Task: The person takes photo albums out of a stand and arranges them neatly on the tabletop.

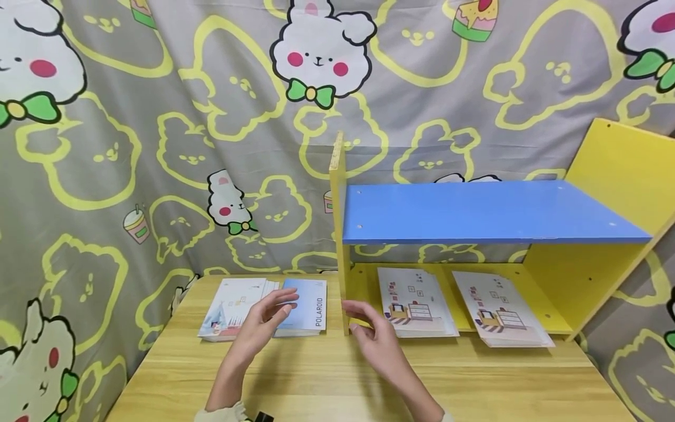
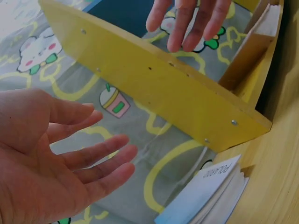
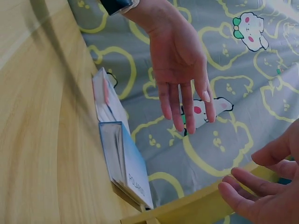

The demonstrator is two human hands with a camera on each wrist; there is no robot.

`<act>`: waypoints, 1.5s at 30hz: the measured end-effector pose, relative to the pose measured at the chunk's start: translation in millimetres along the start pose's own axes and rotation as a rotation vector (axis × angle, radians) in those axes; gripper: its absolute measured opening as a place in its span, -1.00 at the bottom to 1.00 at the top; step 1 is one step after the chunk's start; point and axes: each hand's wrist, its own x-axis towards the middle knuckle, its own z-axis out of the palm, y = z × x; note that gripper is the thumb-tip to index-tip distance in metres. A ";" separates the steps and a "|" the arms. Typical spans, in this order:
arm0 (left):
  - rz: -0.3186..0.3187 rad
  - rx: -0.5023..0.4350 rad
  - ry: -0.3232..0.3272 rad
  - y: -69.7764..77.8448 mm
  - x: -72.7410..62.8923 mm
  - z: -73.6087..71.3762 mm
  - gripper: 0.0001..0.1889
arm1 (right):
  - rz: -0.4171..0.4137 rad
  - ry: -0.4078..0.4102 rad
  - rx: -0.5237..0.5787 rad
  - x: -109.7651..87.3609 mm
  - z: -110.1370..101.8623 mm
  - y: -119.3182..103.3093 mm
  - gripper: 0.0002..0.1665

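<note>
Symmetry, two and two

Nothing in either palm! We see the left hand (image 1: pixel 258 325) and the right hand (image 1: pixel 381 339) apart from each other, fingers spread and loosely bent, palms turned roughly inward. The left hovers over the light-blue, rectangular POLAROID book (image 1: pixel 307 310), and the left wrist view gives us open air between them. The right hangs by the upright yellow wooden panel (image 1: pixel 338 211); whether a fingertip brushes its edge, we cannot tell.

And look at this layout on the pale wooden table (image 1: pixel 501 384)! POLAROID lies flat, cover up, just beside the white rectangular tent-print book (image 1: pixel 239 305); lying flat, we reckon, spares both any prop.

Across the panel, we find the first white room-print book (image 1: pixel 416 293) and its matching white neighbour (image 1: pixel 498 305) on the yellow wooden base (image 1: pixel 364 282), a strip of yellow showing between them. That strip, in our judgement, leaves each one's sides free for fingers. Their near ends reach the base's front edge, likely easier to get at beneath the flat blue board (image 1: pixel 474 211), seemingly held up at its ends by the panel and the slanting yellow end piece (image 1: pixel 622 161).
</note>
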 end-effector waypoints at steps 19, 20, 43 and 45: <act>0.103 -0.027 0.126 13.9 -3.6 37.0 -0.66 | -0.042 0.090 -0.017 -12.9 -34.8 -6.5 -0.50; 0.101 -0.023 0.138 14.1 -3.9 39.7 -0.66 | -0.040 0.093 -0.025 -13.4 -36.4 -6.6 -0.50; 0.106 -0.128 0.075 25.2 -2.4 82.0 -0.66 | -0.092 0.147 -0.133 -24.6 -81.9 0.1 -0.49; 0.098 -0.142 0.066 25.3 -1.8 86.6 -0.65 | -0.090 0.155 -0.145 -23.9 -85.7 1.6 -0.50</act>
